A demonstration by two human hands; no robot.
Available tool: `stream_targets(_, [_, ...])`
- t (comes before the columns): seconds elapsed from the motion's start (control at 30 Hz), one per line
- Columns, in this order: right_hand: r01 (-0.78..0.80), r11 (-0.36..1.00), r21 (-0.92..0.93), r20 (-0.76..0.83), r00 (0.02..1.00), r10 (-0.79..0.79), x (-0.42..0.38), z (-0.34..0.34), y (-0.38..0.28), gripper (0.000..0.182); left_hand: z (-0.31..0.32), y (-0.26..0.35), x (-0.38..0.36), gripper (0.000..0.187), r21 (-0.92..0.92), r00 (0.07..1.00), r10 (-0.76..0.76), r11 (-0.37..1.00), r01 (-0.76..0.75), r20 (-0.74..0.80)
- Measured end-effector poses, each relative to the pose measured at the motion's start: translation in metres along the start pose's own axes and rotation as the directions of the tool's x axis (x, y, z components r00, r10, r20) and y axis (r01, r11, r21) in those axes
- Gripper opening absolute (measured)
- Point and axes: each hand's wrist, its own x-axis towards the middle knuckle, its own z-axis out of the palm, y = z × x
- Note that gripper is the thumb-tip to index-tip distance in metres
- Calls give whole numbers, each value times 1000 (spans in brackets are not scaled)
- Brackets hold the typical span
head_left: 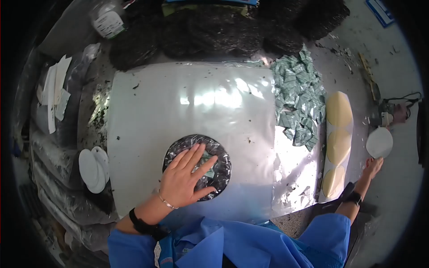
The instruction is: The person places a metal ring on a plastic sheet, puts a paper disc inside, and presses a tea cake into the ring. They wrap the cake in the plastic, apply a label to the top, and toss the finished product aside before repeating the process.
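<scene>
Left hand [181,178] spread flat on one black disc [222,164], lower-middle of the sheet [152,107]; half hides green scrap [210,171]; right hand [373,168] at one white disc [379,142], can't tell if gripping; three yellow ovals [338,146]; green pile [300,96] overlaps, uncountable.

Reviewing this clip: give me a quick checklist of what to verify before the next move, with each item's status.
1. Left hand over the black disc: ok, fingers spread.
2. Green packet on the black disc: ok, partly covered by that hand.
3. Right hand at the white disc: ok, at its near edge.
4. Firm grip on the white disc: cannot tell.
5. Green packet heap apart from the black disc: ok.
6. Work sheet free of dark flecks: not ok, several lie there.
</scene>
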Motion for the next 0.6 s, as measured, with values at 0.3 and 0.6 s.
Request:
stream_targets(0.3, [394, 818, 420, 897, -41, -440, -541, 51, -138, 56, 11, 0, -3, 72, -58, 1000, 17, 998, -17, -9])
stream_targets(0.6, [778, 499, 382, 922, -360, -143, -553, 67, -187, 70, 38, -6, -12, 69, -164, 989, -19, 986, 43, 146])
